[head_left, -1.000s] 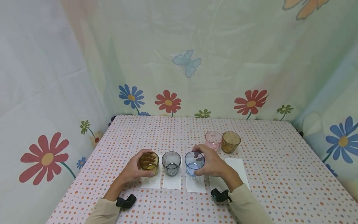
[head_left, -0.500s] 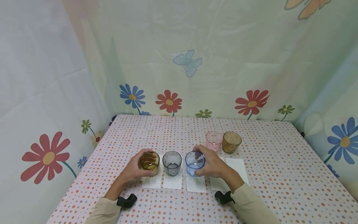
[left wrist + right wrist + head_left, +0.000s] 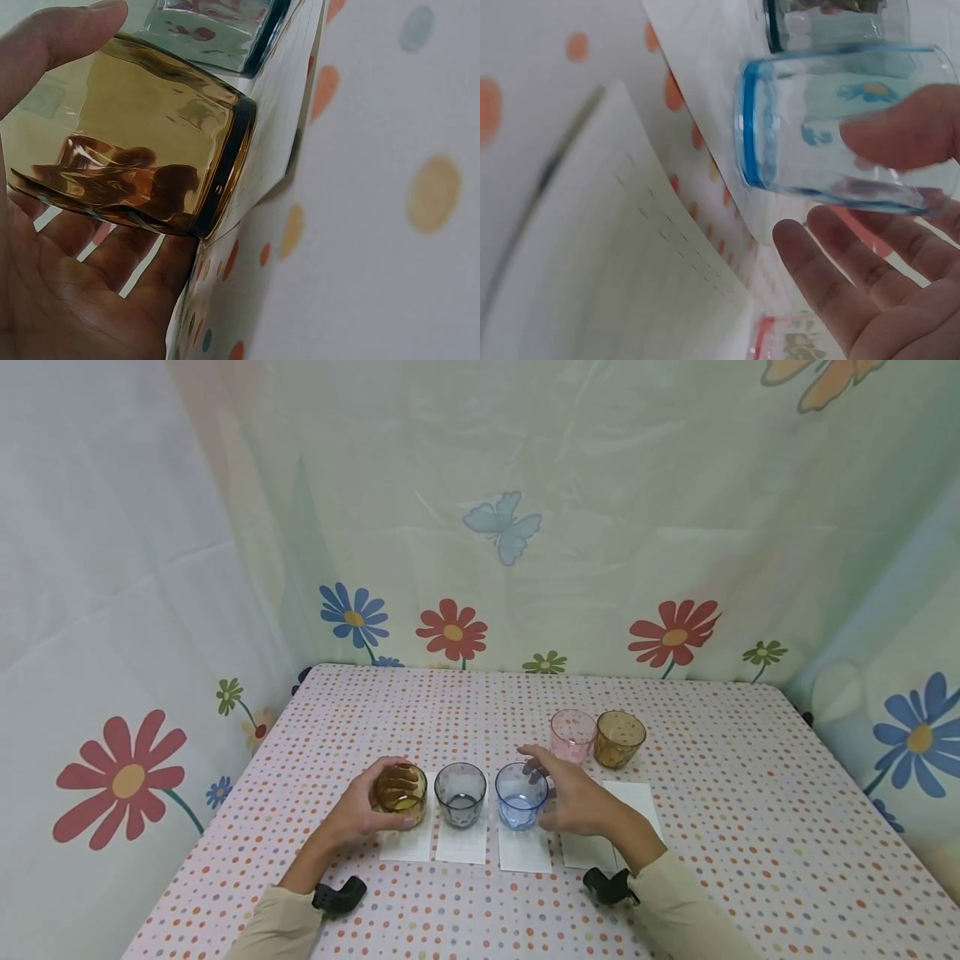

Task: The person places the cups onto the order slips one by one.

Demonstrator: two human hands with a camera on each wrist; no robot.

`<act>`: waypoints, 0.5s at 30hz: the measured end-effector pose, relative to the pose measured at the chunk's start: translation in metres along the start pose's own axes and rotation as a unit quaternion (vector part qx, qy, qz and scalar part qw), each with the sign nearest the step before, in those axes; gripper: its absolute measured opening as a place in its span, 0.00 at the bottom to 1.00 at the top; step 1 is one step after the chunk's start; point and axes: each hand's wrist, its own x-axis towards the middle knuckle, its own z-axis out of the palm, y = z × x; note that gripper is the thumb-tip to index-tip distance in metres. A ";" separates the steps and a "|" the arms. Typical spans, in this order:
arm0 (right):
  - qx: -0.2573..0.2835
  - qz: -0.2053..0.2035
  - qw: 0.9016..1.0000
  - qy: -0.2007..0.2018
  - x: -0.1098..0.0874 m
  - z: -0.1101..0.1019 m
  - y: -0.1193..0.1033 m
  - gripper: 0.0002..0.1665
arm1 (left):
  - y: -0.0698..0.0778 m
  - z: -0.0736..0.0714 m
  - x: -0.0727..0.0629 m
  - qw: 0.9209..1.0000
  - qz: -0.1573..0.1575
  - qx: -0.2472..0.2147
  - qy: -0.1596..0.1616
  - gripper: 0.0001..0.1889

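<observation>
In the head view my left hand (image 3: 363,806) grips an amber glass (image 3: 411,806), thumb on the near side and fingers behind. The left wrist view shows that amber glass (image 3: 161,127) upright on a white paper slip, its base at the paper. A grey glass (image 3: 460,796) stands just right of it. Beyond that a blue glass (image 3: 520,802) stands on its own slip. My right hand (image 3: 577,802) is spread beside the blue glass, thumb and fingers apart. In the right wrist view the thumb overlaps the blue glass (image 3: 817,127), while straight fingers (image 3: 817,270) lie off its side.
Behind my right hand stand a pink glass (image 3: 572,735) and a brown glass (image 3: 619,739), side by side. More white paper slips (image 3: 633,802) lie to the right, partly under my right forearm. The dotted tablecloth (image 3: 450,710) reaches back to a flowered curtain (image 3: 585,527).
My right hand has loosened from the blue glass and shifted slightly right, its thumb and fingers now spread. The left hand still grips the amber glass in the same place.
</observation>
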 end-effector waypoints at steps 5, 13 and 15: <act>-0.012 -0.019 1.000 -0.001 0.002 -0.011 0.000 0.56 | 0.000 0.000 -0.001 1.000 -0.003 -0.006 -0.004 0.42; -0.042 -0.053 0.993 0.093 0.004 -0.023 0.002 0.38 | -0.001 0.000 0.000 1.000 0.008 -0.017 -0.013 0.42; -0.046 -0.058 0.988 0.132 0.005 -0.022 0.004 0.35 | -0.001 0.000 0.001 1.000 0.008 -0.017 -0.012 0.42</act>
